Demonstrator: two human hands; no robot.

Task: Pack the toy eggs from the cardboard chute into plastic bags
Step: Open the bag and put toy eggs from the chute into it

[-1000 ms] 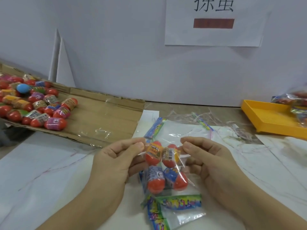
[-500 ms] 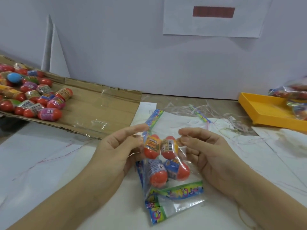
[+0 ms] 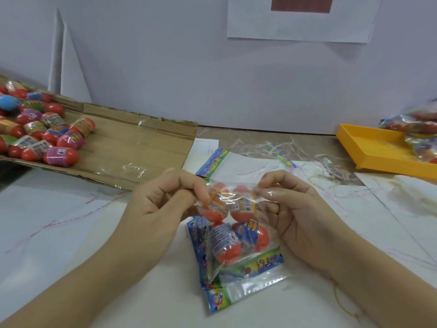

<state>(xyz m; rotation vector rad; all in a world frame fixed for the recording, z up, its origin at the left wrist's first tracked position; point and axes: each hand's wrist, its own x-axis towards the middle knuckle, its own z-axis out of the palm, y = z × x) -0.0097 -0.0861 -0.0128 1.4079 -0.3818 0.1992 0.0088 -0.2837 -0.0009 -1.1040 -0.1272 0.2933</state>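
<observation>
A clear plastic bag with several red toy eggs inside lies upright between my hands over the white table. My left hand pinches the bag's top left edge. My right hand pinches the top right edge. The bag's mouth is stretched between the two pinches. The cardboard chute lies at the left with several loose toy eggs heaped on its far left end.
Flat plastic bags with colourful headers lie under the filled one, and more behind it. A yellow tray at the right holds packed bags. Plastic strips litter the table by the wall.
Both hands have drawn closer onto the bag's top edge and now pinch it tight. The bag's mouth has narrowed over the eggs.
</observation>
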